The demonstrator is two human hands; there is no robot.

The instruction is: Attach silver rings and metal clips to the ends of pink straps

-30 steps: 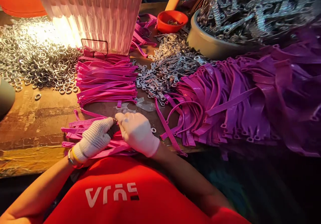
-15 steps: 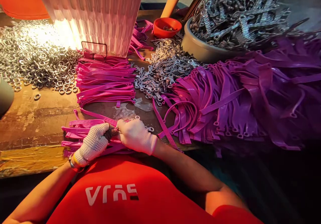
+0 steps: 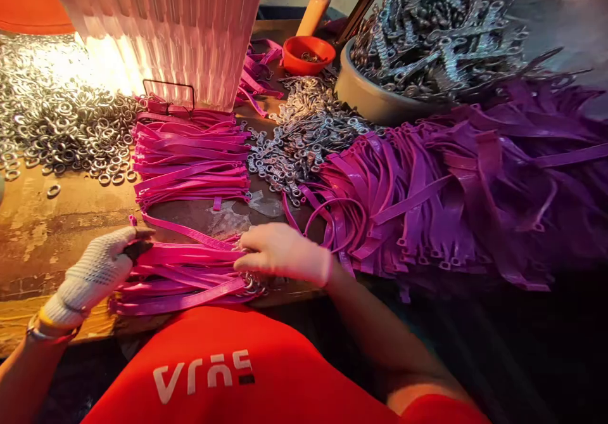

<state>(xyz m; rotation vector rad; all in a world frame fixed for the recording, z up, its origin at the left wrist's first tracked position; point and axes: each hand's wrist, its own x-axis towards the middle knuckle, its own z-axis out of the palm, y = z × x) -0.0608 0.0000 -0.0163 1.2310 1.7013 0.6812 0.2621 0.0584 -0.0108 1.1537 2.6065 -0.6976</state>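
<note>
My left hand (image 3: 97,272), in a white dotted glove with dark fingertips, is closed at the left end of a pink strap (image 3: 190,254). At the strap's other end is my right hand (image 3: 285,253), also gloved, its thumb and fingers pinched together. The strap lies stretched between them, over a loose pile of pink straps (image 3: 185,300). Metal rings (image 3: 254,284) show at that pile's right end, just below my right hand. What exactly sits under my right fingertips is hidden.
A neat stack of pink straps (image 3: 192,158) lies beyond my hands. Steel rings (image 3: 71,135) are heaped to the left, small metal links (image 3: 289,151) behind. Purple straps (image 3: 427,202) and a tub (image 3: 365,88) of metal pieces stand right, with a red bowl (image 3: 308,55) behind.
My hands were together over the pile and have parted. The left moved left to the strap's far end; the right shifted slightly right. The view has turned a little.
</note>
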